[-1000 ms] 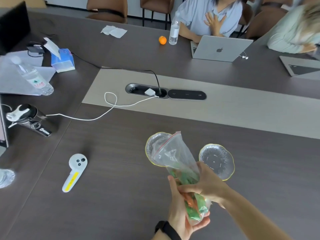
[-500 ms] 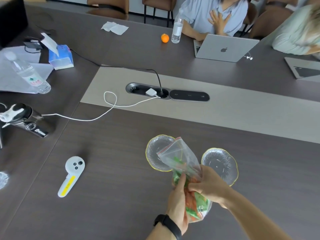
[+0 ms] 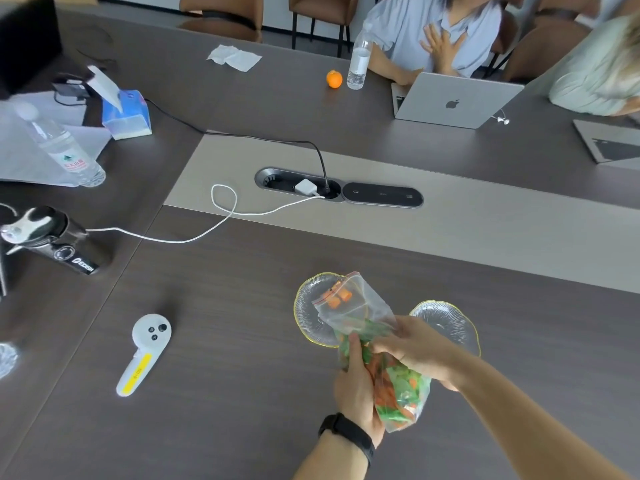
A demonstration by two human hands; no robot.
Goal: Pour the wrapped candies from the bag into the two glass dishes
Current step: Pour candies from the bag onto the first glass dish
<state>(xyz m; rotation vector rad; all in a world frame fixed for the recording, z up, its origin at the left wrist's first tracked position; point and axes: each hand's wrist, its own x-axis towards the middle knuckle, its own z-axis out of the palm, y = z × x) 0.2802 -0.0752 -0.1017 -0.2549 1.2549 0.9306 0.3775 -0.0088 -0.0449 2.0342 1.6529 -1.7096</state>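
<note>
A clear zip bag of green and orange wrapped candies lies tilted, its open mouth over the left glass dish. Three orange candies sit at the bag's mouth above that dish. My left hand, with a black wristband, grips the bag's full lower part from the left. My right hand holds the bag's middle from the right. The right glass dish, gold-rimmed like the left one, holds nothing and is partly hidden by my right hand.
A white and yellow controller lies on the dark table to the left. A black device with a white cable lies farther left. Water bottles, a tissue box, an orange, laptops and two seated people are at the far side.
The bag has tipped down toward the left dish, and orange candies have slid to its mouth. Both hands kept their hold on the bag.
</note>
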